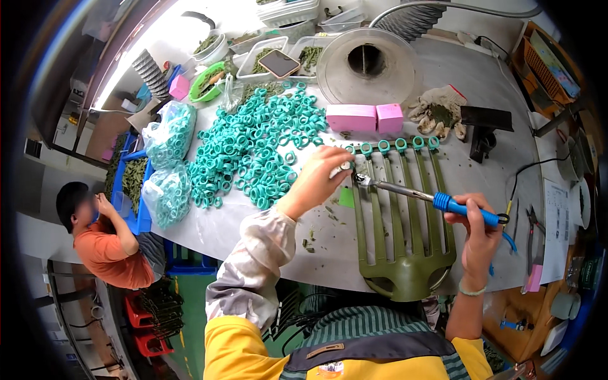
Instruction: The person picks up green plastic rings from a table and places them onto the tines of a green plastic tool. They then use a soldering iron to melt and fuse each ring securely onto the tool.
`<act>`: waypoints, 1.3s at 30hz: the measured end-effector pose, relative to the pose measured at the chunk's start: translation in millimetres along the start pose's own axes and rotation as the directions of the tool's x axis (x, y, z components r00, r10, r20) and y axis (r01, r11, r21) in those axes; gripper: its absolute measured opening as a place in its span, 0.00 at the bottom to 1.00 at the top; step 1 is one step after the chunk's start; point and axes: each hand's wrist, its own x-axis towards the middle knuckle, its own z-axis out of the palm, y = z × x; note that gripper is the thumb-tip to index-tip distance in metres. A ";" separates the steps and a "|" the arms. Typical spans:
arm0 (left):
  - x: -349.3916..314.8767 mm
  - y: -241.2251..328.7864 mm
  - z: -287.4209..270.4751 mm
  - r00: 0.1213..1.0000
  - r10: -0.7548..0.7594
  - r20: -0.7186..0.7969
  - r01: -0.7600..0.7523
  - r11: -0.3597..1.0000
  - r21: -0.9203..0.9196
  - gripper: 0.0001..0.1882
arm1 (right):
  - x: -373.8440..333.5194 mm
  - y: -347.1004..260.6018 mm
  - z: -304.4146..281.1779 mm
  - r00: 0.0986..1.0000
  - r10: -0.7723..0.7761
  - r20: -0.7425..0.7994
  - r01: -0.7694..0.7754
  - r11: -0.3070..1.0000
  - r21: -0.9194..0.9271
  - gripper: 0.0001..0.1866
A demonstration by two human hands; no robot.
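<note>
An olive-green fork-shaped piece [405, 278] with several long prongs lies on the table in front of me, a teal ring [400, 145] at the far end of each prong. My left hand [320, 180] is closed at the leftmost prong's end, its fingertips pinching the teal ring [350, 150] there and partly hiding it. In my right hand [475, 234] is a soldering iron [453, 204] with a blue handle, held by that handle. Its metal tip reaches left across the prongs, close to my left fingertips and the leftmost prong.
Loose teal rings [253, 139] are heaped left, beside filled plastic bags [168, 196]. Pink blocks [351, 118], a clear round cover [329, 69], a soiled glove [440, 107] and a black stand [484, 126] lie beyond. Pliers [533, 221] rest right. Another person [104, 247] sits left.
</note>
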 end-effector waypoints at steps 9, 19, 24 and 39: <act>-45.8 -68.0 -34.6 0.905 -0.379 -0.194 0.415 0.688 0.595 0.17 | -9.1 -11.7 6.3 0.999 0.047 0.010 -0.047 0.998 0.048 0.13; -33.2 25.8 -26.2 0.947 -0.314 0.062 0.315 0.879 -0.358 0.15 | -13.0 -10.0 -2.0 0.999 0.032 -0.010 -0.032 0.999 0.001 0.12; -28.6 29.6 -7.5 0.993 -0.120 0.015 0.121 0.989 -0.085 0.15 | -11.9 -1.1 -1.4 0.999 0.031 0.029 -0.032 0.999 0.026 0.11; -18.1 26.4 -4.0 0.996 -0.088 0.030 0.090 0.993 -0.081 0.14 | -14.5 -16.0 -11.3 1.000 0.027 0.003 -0.027 1.000 -0.010 0.12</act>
